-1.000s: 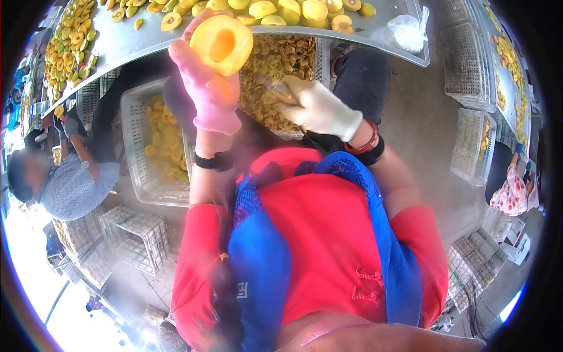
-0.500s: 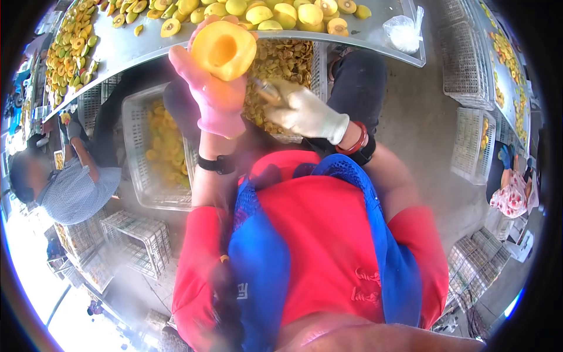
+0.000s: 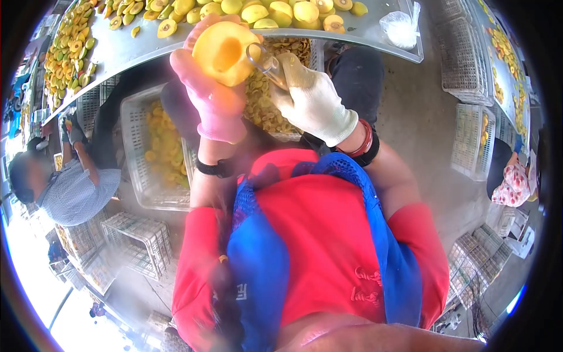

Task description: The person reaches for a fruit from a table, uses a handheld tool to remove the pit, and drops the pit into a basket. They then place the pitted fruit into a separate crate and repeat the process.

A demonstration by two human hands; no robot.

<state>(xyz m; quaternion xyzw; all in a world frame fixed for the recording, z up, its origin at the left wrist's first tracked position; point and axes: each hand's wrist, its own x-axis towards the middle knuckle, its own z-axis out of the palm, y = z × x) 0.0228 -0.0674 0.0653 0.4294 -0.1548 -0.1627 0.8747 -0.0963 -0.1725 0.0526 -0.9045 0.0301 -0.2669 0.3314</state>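
Observation:
My left hand (image 3: pixel 216 97), in a pink-looking glove, is closed round a yellow peach half (image 3: pixel 221 51), cut face up with a hollow in its middle. In a white glove, my right hand (image 3: pixel 311 100) grips a looped metal peeling tool (image 3: pixel 271 69). Its curved metal loop is right at the peach half's right edge. Below both hands sits a crate holding peelings (image 3: pixel 264 102). Several yellow peach halves (image 3: pixel 281 12) lie on the metal table (image 3: pixel 234 42) just beyond my left hand.
A white crate (image 3: pixel 130 126) with yellow pieces stands left of my legs. A clear plastic bag (image 3: pixel 400 29) lies at the table's right end. Stacked crates (image 3: pixel 464 58) stand at right. One person (image 3: pixel 79 190) sits at left, another (image 3: pixel 516 185) at far right.
My right hand has moved up, bringing the tool's loop to the edge of the peach half. The left hand still holds the peach half, tilted slightly differently.

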